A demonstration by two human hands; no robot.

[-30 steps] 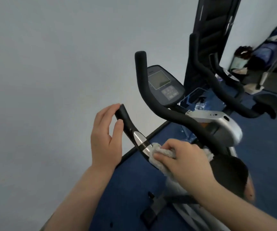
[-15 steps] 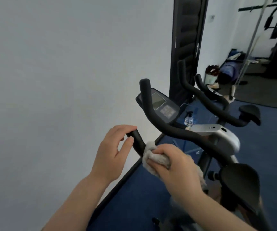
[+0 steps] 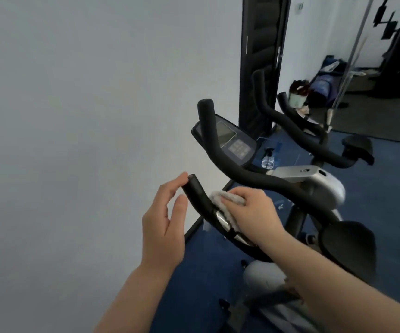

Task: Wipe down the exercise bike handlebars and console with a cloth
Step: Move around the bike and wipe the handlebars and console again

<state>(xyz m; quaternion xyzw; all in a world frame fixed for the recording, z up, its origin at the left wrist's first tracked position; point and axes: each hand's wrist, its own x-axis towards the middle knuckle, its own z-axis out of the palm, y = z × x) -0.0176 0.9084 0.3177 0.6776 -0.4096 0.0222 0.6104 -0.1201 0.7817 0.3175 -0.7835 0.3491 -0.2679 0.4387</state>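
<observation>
Right hand is being curled around the cloth, now pressed higher on the left handlebar; left hand, spread, is being lifted away, freeing the tip for wiping.

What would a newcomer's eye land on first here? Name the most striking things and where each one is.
First, the two bare hands low in the middle: the right hand presses a pale cloth onto the near handlebar, while the left hand touches that bar's tip with its fingertips. Just above them sits the console, partly crossed by the tall far handlebar. A blank white wall fills the whole left side.
</observation>
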